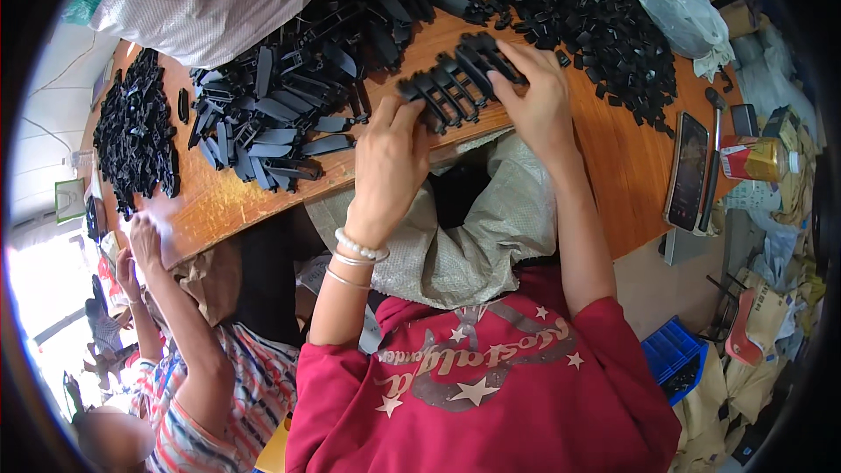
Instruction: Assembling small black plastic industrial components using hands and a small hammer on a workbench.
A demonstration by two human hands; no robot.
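Note:
Near the front edge of the wooden table (pixel 385 180), a row of slim black plastic parts (pixel 448 92) lies side by side between my hands. My left hand (pixel 390 153), with bracelets at its wrist, is closed at the row's left end; its fingertips are partly hidden. At the right end, my right hand (pixel 539 96) grips the outermost parts between thumb and fingers. Left of my hands spreads a heap of long black plastic pieces (pixel 280 109). Behind and to the right lies a pile of small black pieces (pixel 604 44).
A white woven sack (pixel 210 0) stands at the back left, near another black pile (pixel 136 131). On the right are a phone (pixel 688 171), a hammer (pixel 714 149) and a jar (pixel 762 159). A woven cloth (pixel 464 245) covers my lap. A co-worker's hands (pixel 144 245) are at far left.

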